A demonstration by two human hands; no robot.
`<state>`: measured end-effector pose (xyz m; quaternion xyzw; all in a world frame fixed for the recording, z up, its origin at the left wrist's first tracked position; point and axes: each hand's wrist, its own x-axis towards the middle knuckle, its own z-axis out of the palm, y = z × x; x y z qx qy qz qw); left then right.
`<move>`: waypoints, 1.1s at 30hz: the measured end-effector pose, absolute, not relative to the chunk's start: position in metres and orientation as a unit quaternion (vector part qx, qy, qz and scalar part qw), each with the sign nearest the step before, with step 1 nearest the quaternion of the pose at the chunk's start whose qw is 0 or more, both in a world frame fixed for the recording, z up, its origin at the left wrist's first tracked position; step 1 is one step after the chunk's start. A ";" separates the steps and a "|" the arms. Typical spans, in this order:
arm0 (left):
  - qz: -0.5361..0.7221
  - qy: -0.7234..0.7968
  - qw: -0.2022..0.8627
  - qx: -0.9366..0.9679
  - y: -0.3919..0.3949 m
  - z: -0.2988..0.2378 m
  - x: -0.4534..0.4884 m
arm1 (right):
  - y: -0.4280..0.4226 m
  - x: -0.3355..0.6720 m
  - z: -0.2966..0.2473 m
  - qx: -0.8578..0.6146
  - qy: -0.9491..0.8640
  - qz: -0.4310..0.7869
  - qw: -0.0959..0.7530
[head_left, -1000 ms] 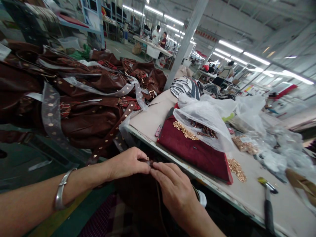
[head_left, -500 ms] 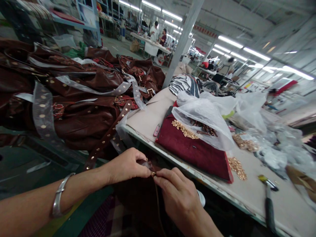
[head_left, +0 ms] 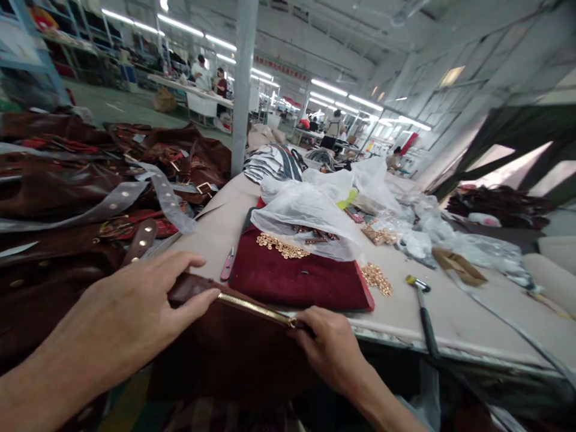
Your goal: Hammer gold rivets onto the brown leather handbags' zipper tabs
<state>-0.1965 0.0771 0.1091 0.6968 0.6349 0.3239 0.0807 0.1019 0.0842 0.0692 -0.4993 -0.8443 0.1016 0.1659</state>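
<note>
A dark brown leather garment (head_left: 229,354) lies across my lap below the table edge, with a gold metal zipper (head_left: 256,309) along its upper edge. My left hand (head_left: 139,300) grips the leather at the zipper's left end, thumb lying on top. My right hand (head_left: 326,348) pinches the zipper's right end, near the table edge. The zipper runs taut between my hands. Its slider is hidden or too small to pick out.
A beige work table (head_left: 202,246) holds a dark red velvet pad (head_left: 292,279), gold studs, a plastic bag (head_left: 306,210) and a hammer (head_left: 423,309). Studded brown leather garments (head_left: 58,198) are heaped at left. Co-workers stand far back.
My hands have moved apart from their close pinch at one spot, and the gold zipper now shows stretched between them. The view has swung, shifting the table and leather heap to the left.
</note>
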 end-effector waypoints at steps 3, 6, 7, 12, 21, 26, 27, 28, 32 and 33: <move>0.324 0.465 -0.175 0.805 0.081 0.099 -0.148 | 0.109 0.099 0.079 -0.538 -0.823 0.081 0.162; 0.306 0.401 -0.207 0.838 0.090 0.071 -0.102 | 0.131 0.097 0.077 -0.555 -0.818 0.043 0.144; 0.294 0.414 -0.192 0.839 0.095 0.059 -0.092 | 0.137 0.096 0.073 -0.561 -0.815 0.032 0.138; 0.248 0.458 -0.125 0.845 0.124 0.019 -0.074 | 0.149 0.098 0.054 -0.567 -0.811 0.039 0.139; 0.244 0.469 -0.107 0.842 0.127 0.012 -0.072 | 0.123 0.289 0.025 -0.713 -0.645 -0.131 0.243; 0.269 0.464 -0.088 0.840 0.128 0.011 -0.071 | 0.094 0.393 -0.005 -0.775 -0.589 -0.188 0.129; 0.266 0.470 -0.072 0.839 0.128 0.013 -0.070 | 0.090 0.400 -0.008 -0.776 -0.591 -0.175 0.130; 0.256 0.480 -0.055 0.837 0.128 0.016 -0.069 | 0.089 0.403 -0.009 -0.781 -0.588 -0.163 0.134; 0.176 0.528 -0.021 0.830 0.127 0.030 -0.063 | 0.090 0.397 0.005 -0.833 -0.516 -0.115 0.164; 0.165 0.533 -0.022 0.829 0.127 0.031 -0.062 | 0.089 0.394 0.010 -0.847 -0.491 -0.107 0.172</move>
